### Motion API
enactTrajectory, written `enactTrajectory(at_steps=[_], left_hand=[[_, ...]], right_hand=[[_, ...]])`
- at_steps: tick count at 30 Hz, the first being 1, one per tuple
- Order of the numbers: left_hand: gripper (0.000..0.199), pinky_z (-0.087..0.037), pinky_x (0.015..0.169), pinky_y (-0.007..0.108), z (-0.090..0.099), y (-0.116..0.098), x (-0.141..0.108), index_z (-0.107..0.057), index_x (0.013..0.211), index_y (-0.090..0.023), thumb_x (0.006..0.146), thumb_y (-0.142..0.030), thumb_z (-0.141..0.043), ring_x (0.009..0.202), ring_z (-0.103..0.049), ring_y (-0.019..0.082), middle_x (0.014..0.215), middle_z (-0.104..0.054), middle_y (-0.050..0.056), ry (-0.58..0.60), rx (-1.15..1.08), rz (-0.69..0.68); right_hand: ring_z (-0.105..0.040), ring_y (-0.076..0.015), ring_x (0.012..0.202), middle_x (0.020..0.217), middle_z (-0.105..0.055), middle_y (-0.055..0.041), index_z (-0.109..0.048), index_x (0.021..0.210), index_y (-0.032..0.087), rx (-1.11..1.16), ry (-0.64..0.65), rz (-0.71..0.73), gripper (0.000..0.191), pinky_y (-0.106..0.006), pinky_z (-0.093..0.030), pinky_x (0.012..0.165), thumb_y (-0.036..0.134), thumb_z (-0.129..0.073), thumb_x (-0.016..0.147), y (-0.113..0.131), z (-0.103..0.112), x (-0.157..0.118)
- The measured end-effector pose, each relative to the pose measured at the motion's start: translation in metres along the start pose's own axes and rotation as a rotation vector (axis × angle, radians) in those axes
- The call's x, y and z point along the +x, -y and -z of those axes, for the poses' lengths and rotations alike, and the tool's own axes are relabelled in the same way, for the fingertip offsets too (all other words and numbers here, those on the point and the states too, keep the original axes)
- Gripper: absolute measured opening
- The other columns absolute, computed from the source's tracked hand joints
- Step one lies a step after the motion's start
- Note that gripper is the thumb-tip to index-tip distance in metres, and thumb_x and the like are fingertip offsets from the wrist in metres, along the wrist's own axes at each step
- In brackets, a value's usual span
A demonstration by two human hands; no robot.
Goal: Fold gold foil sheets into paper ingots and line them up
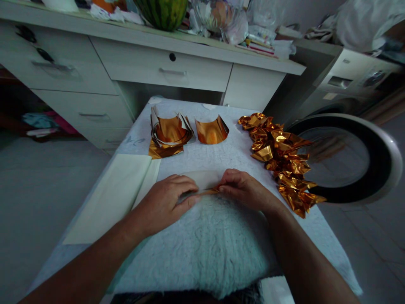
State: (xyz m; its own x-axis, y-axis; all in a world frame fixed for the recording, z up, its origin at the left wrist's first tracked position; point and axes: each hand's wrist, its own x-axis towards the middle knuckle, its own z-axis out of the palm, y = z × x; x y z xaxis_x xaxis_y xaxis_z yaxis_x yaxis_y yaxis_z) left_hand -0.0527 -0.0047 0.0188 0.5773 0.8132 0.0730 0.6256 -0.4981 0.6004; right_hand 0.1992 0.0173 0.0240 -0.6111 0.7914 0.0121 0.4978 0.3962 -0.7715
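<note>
Near the middle of the cloth-covered table, a thin sheet (205,179), whitish with an orange-gold near edge, lies between my hands. My left hand (172,196) pinches its left end between thumb and fingers. The right end is gripped by my right hand (238,188), fingers curled together. Beyond them sits a stack of curved gold foil sheets (171,131), with a single curved gold sheet (211,131) beside it. Crumpled, folded gold foil pieces (281,160) run down the right side. Pale paper (107,198) lies flat at the left.
A white drawer desk (171,69) stands behind the table, with a watermelon (164,12), a glass bowl (218,17) and plastic bags on top. At the right, the open round door (344,158) of a washing machine (354,80) comes close to the foil.
</note>
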Motion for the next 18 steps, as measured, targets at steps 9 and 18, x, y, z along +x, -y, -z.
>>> enactTrajectory(at_steps=[9, 18], left_hand=[[0.011, -0.044, 0.068, 0.028, -0.012, -0.006, 0.005, -0.064, 0.087, -0.023, 0.089, -0.026, -0.054, 0.077, -0.066, 0.018, 0.082, -0.071, -0.001, -0.144, -0.001, 0.215], [0.006, -0.045, 0.068, 0.028, -0.020, -0.002, 0.009, -0.060, 0.086, -0.023, 0.087, -0.020, -0.054, 0.077, -0.064, 0.017, 0.083, -0.067, 0.000, -0.171, 0.091, 0.169]], right_hand=[[-0.053, -0.0169, 0.078, 0.076, -0.058, -0.0018, -0.063, 0.073, 0.018, -0.195, -0.149, -0.144, 0.011, -0.031, -0.038, 0.073, 0.019, -0.064, 0.084, 0.000, -0.015, 0.007], [-0.049, -0.0225, 0.088, 0.092, -0.058, -0.0065, -0.060, 0.088, 0.018, -0.390, -0.285, -0.265, 0.022, -0.035, -0.037, 0.079, 0.021, -0.072, 0.071, -0.002, -0.026, 0.010]])
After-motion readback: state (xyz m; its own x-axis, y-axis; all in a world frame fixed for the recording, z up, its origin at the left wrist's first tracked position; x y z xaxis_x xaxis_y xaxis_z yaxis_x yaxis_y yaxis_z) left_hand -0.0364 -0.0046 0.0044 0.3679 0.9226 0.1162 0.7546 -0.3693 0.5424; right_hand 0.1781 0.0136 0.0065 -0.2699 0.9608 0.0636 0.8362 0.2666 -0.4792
